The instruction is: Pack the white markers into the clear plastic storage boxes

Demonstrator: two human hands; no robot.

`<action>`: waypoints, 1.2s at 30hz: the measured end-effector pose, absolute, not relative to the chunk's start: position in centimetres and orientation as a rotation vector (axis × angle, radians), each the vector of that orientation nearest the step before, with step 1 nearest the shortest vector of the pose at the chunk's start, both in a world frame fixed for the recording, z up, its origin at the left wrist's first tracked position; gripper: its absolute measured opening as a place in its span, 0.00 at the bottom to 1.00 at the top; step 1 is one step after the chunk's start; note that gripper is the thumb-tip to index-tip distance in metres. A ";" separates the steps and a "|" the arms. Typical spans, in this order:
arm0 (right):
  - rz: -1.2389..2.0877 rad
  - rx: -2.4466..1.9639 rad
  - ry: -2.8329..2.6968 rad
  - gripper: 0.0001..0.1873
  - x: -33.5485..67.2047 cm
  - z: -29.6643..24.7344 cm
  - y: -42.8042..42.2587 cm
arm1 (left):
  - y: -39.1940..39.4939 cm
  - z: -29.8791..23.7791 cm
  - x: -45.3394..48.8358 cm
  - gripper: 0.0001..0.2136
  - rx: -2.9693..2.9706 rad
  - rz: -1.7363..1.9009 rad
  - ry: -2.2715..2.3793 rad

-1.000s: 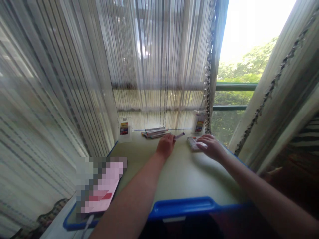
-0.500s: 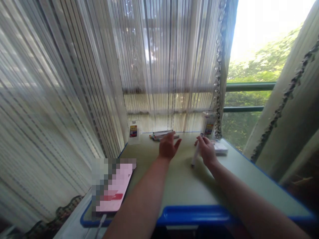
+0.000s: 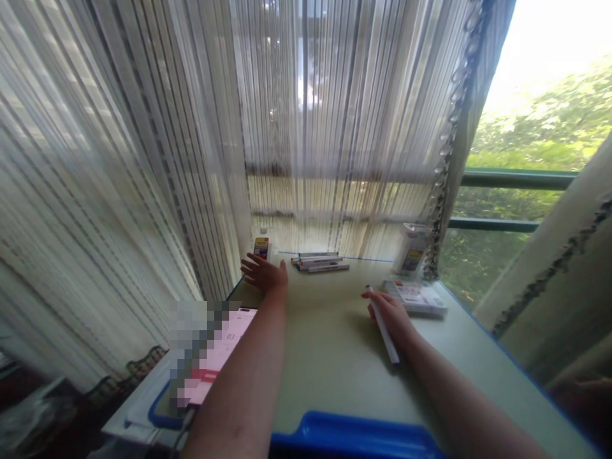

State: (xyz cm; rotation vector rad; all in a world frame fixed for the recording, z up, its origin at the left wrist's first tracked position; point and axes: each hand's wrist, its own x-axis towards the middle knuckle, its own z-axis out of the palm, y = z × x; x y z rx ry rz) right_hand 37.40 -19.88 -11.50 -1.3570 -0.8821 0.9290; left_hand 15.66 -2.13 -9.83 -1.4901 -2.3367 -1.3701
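while the right hand [image 3: 389,313] grips a white marker [image 3: 386,336] near its far end, the left hand [image 3: 266,276] spreads open by a labelled pack [image 3: 261,245].
in the head view, more markers [image 3: 322,262] lie right of the left hand, and a flat case [image 3: 417,297] sits just right of the right hand; whether the left hand touches the pack, i cannot tell. a light pinch nearer the marker's middle would likely steady its long free end, and a soft touch suits the light-looking pack.
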 end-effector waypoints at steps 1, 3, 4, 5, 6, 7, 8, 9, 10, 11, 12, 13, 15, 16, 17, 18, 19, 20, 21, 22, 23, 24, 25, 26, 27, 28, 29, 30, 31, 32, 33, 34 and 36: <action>0.940 -1.350 -0.879 0.25 37.5 -11.5 -19.9 | -2.0 -9.9 15.6 0.46 -1.491 -1.379 -2.369; 0.956 -1.343 -0.887 0.25 37.6 -11.5 -19.8 | -1.8 -10.0 15.5 0.41 -1.486 -1.451 -2.371; 0.958 -1.344 -0.891 0.24 37.6 -11.5 -19.8 | -1.7 -10.1 15.4 0.39 -1.478 -1.509 -2.348; 0.958 -1.348 -0.897 0.24 37.5 -11.4 -19.8 | -1.7 -10.1 15.3 0.37 -1.466 -1.568 -2.325; 0.956 -1.354 -0.902 0.23 37.4 -11.3 -19.8 | -1.7 -10.1 15.2 0.36 -1.454 -1.621 -2.309; 0.952 -1.360 -0.907 0.22 37.3 -11.2 -19.8 | -1.6 -10.1 15.2 0.36 -1.444 -1.669 -2.305; 0.950 -1.366 -0.910 0.21 37.2 -11.2 -19.8 | -1.6 -10.1 15.1 0.37 -1.433 -1.709 -2.311; 0.952 -1.372 -0.913 0.20 37.1 -11.1 -19.7 | -1.6 -10.0 15.1 0.37 -1.419 -1.743 -2.322; 0.955 -1.374 -0.918 0.19 37.0 -11.0 -19.7 | -1.6 -10.0 15.0 0.37 -1.406 -1.771 -2.331; 0.955 -1.377 -0.922 0.18 37.0 -11.0 -19.6 | -1.7 -10.0 15.1 0.35 -1.400 -1.796 -2.332; 0.959 -1.374 -0.928 0.18 37.0 -11.0 -19.6 | -1.8 -10.0 15.1 0.34 -1.400 -1.818 -2.320; 0.968 -1.362 -0.931 0.18 37.0 -11.0 -19.5 | -2.1 -9.9 15.2 0.32 -1.413 -1.838 -2.288; 1.003 -1.310 -0.912 0.18 37.0 -11.1 -19.4 | -2.8 -9.9 15.6 0.30 -1.476 -1.889 -2.150; 1.026 -1.277 -0.892 0.19 37.0 -11.0 -19.3 | -3.2 -9.8 15.9 0.30 -1.512 -1.920 -2.050; 1.048 -1.242 -0.868 0.19 37.1 -11.0 -19.3 | -3.6 -9.7 16.3 0.30 -1.542 -1.952 -1.942; 1.068 -1.208 -0.845 0.18 37.1 -10.9 -19.3 | -4.1 -9.6 16.7 0.30 -1.561 -1.983 -1.843; 1.087 -1.174 -0.830 0.18 37.1 -10.7 -19.4 | -4.6 -9.5 17.3 0.31 -1.574 -2.014 -1.759; 1.103 -1.136 -0.828 0.19 37.1 -10.5 -19.5 | -5.1 -9.4 18.1 0.31 -1.582 -2.051 -1.695; 1.114 -1.093 -0.841 0.20 37.0 -10.3 -19.7 | -5.7 -9.3 18.9 0.31 -1.596 -2.089 -1.648; 1.122 -1.047 -0.863 0.20 37.0 -10.0 -19.9 | -6.3 -9.2 19.7 0.31 -1.633 -2.127 -1.602; 1.125 -1.003 -0.890 0.21 36.9 -9.8 -20.1 | -6.9 -9.1 20.6 0.31 -1.688 -2.158 -1.558; 1.120 -0.969 -0.914 0.21 36.8 -9.6 -20.4 | -7.6 -9.0 21.5 0.32 -1.761 -2.172 -1.515; 1.112 -0.946 -0.930 0.21 36.7 -9.4 -20.6 | -8.3 -9.0 22.3 0.32 -1.841 -2.169 -1.472; 1.106 -0.938 -0.933 0.21 36.6 -9.3 -20.7 | -9.0 -8.9 23.0 0.32 -1.923 -2.150 -1.433; 1.107 -0.945 -0.923 0.21 36.5 -9.3 -20.8 | -9.7 -8.9 23.5 0.32 -2.006 -2.117 -1.400; 1.113 -0.963 -0.907 0.21 36.4 -9.3 -20.8 | -10.4 -8.9 24.0 0.31 -2.084 -2.075 -1.372; 1.124 -0.983 -0.889 0.21 36.4 -9.4 -20.8 | -11.0 -8.8 24.2 0.29 -2.156 -2.026 -1.349; 1.141 -0.992 -0.878 0.21 36.3 -9.4 -20.8 | -11.5 -8.8 24.4 0.28 -2.220 -1.969 -1.328; 1.157 -0.988 -0.880 0.21 36.2 -9.4 -20.8 | -11.8 -8.9 24.5 0.26 -2.270 -1.911 -1.311; 1.163 -0.978 -0.890 0.20 36.0 -9.3 -20.8 | -12.1 -8.9 24.5 0.26 -2.303 -1.859 -1.299; 1.149 -0.965 -0.904 0.20 35.8 -9.3 -20.9 | -12.2 -9.0 24.6 0.26 -2.320 -1.815 -1.293; 1.106 -0.954 -0.919 0.21 35.6 -9.2 -20.9 | -12.4 -9.2 24.6 0.27 -2.321 -1.783 -1.292; 0.948 -0.957 -0.943 0.26 35.2 -8.9 -21.1 | -12.6 -9.6 24.8 0.31 -2.303 -1.747 -1.270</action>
